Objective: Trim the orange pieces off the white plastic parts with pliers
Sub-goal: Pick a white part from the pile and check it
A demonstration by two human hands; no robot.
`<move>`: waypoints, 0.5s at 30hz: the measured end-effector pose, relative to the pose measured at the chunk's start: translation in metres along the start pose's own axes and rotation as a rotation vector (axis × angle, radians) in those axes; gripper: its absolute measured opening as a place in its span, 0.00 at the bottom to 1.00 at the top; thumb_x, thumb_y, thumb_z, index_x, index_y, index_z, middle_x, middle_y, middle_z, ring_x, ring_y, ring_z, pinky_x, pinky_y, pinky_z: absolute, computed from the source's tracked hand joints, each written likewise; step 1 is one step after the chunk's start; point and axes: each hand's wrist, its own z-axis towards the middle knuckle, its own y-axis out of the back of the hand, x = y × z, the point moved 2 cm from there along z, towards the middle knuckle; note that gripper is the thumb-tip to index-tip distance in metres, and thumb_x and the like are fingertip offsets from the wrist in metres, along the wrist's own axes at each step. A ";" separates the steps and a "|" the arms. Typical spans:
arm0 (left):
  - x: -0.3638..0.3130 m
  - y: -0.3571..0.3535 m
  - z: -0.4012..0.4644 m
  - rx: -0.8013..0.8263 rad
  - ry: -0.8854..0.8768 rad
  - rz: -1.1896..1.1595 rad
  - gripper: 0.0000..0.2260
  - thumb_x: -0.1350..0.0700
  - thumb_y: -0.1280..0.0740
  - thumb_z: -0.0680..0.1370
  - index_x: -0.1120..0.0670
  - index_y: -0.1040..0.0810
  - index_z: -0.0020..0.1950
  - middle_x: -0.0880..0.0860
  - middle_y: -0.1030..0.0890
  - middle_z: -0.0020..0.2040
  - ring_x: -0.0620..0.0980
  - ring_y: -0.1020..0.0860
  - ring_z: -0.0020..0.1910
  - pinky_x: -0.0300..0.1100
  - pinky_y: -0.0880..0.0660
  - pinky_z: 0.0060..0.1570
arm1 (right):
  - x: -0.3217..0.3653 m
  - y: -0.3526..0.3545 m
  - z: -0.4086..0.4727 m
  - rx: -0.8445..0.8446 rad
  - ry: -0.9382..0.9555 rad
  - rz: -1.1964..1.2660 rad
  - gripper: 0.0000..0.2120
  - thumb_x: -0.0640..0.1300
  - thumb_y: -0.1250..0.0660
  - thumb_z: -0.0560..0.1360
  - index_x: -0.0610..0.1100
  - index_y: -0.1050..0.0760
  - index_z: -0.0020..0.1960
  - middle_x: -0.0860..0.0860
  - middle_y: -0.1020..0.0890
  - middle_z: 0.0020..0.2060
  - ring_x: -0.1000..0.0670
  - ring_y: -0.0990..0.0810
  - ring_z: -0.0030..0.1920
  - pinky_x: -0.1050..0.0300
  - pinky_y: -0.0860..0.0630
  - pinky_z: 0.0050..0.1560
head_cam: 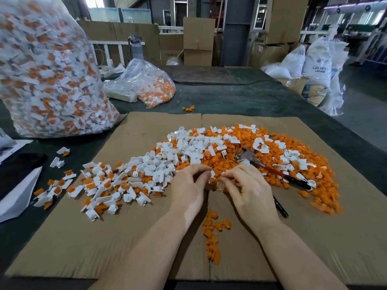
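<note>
black marker (280, 207) on flattened cardboard (314, 237), stacked boxes (198, 41), white sacks (316, 61)

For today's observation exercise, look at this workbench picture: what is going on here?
A person sits at a cardboard sheet spread with a pile of white plastic parts and orange pieces. Both hands, the left hand and the right hand, pinch one small part between their fingertips at the pile's near edge. The pliers lie unused on the orange pieces, beyond the right hand. A big clear bag of untrimmed parts stands at the left.
</note>
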 end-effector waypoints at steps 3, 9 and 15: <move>0.001 0.020 0.007 -0.119 0.025 -0.038 0.07 0.58 0.35 0.78 0.49 0.20 0.53 0.39 0.22 0.43 0.35 0.25 0.44 0.21 0.32 0.44 | -0.003 -0.001 -0.001 -0.026 -0.025 -0.011 0.01 0.36 0.29 0.72 0.38 0.20 0.43 0.48 0.21 0.38 0.50 0.24 0.42 0.58 0.23 0.43; 0.020 0.094 0.036 -0.379 0.059 0.298 0.07 0.61 0.36 0.78 0.55 0.20 0.54 0.49 0.20 0.47 0.45 0.25 0.45 0.34 0.31 0.46 | -0.007 -0.004 -0.001 -0.048 -0.097 -0.053 0.03 0.33 0.29 0.71 0.39 0.20 0.43 0.48 0.20 0.38 0.49 0.23 0.42 0.60 0.27 0.47; 0.037 0.114 0.043 -0.352 0.148 0.591 0.09 0.60 0.37 0.79 0.55 0.20 0.56 0.56 0.19 0.50 0.54 0.23 0.49 0.50 0.25 0.49 | -0.009 -0.006 -0.003 0.007 -0.173 -0.099 0.11 0.27 0.33 0.67 0.41 0.20 0.42 0.49 0.20 0.39 0.47 0.22 0.44 0.51 0.29 0.46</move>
